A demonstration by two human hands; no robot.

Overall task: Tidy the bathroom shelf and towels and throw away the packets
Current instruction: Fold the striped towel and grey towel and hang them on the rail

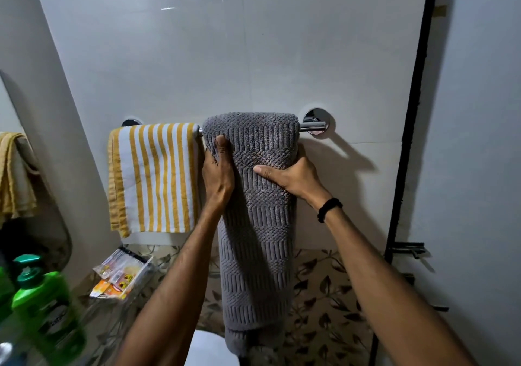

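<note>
A grey textured towel (255, 238) hangs folded over the chrome towel rail (313, 125) on the white tiled wall. My left hand (218, 174) grips the towel's left edge just below the rail, thumb on the front. My right hand (293, 176) grips its right edge at about the same height, thumb across the front. A yellow-and-white striped towel (153, 176) hangs flat on the rail's left part, next to the grey one. Several printed packets (122, 277) lie on a glass shelf at lower left.
Green bottles (45, 306) stand blurred at the lower left corner. A mirror (25, 182) at far left reflects a yellow towel. A black door frame (406, 154) runs down the right side. A white toilet tank (208, 348) shows below the grey towel.
</note>
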